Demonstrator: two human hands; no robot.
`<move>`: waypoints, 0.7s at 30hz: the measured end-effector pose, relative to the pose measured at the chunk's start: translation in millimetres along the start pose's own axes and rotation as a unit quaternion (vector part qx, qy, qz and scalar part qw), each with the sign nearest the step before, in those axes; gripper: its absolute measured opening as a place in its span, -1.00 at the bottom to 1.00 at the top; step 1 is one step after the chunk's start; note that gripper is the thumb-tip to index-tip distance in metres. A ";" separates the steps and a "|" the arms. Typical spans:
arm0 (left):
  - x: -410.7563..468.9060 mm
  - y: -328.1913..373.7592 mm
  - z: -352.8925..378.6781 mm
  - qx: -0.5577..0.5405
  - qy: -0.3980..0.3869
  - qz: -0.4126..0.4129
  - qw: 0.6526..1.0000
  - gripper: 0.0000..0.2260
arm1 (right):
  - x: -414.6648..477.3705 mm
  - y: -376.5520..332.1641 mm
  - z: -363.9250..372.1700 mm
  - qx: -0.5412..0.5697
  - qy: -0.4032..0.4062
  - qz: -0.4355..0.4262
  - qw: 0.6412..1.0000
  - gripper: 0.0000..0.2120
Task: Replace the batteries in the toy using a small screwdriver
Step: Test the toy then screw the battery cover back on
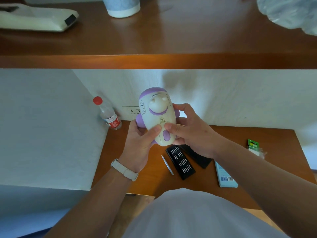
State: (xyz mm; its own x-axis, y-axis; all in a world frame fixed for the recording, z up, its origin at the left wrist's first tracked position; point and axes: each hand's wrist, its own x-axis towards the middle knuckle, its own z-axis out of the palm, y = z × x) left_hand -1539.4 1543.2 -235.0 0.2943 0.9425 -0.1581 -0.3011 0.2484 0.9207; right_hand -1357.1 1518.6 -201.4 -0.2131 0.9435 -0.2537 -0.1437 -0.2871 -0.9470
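Head view: both hands hold the toy (157, 115) up above the desk (257, 143), underside facing the camera. The left hand (139, 143) wraps its lower left side, thumb pressed on the shell; the right hand (190, 133) grips the right side, thumb beside the cover tab. Below lie the bit case (180, 162), tweezers (167, 164) and battery pack (253, 144); a bottle (108, 114) stands left.

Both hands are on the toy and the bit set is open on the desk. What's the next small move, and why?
Probably free the right hand and reach for the bit set. Both thumbs rest on the toy just below its small screw tab, no driver is in either hand, and the left hand already supports the toy.
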 end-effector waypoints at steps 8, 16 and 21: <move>-0.9 0.0 -22.2 0.054 0.007 0.027 0.998 -0.34 | 7.9 5.7 16.9 -0.008 0.000 -0.007 1.000 -0.49; -3.6 -15.3 -45.3 0.082 0.029 -0.002 0.996 -0.48 | 18.1 24.9 39.3 -0.005 0.028 0.014 0.999 -0.55; -11.0 -32.0 -71.9 0.101 0.009 -0.057 0.993 -0.35 | 23.9 59.1 54.1 0.018 0.049 0.054 0.997 -0.65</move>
State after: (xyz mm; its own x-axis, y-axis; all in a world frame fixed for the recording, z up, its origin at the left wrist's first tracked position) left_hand -1598.1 1540.9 -288.4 0.2995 0.9148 -0.2708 -0.0771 0.3061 0.9489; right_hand -1422.9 1515.3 -252.8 -0.1342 0.9181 -0.3729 -0.1603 -0.3914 -0.9061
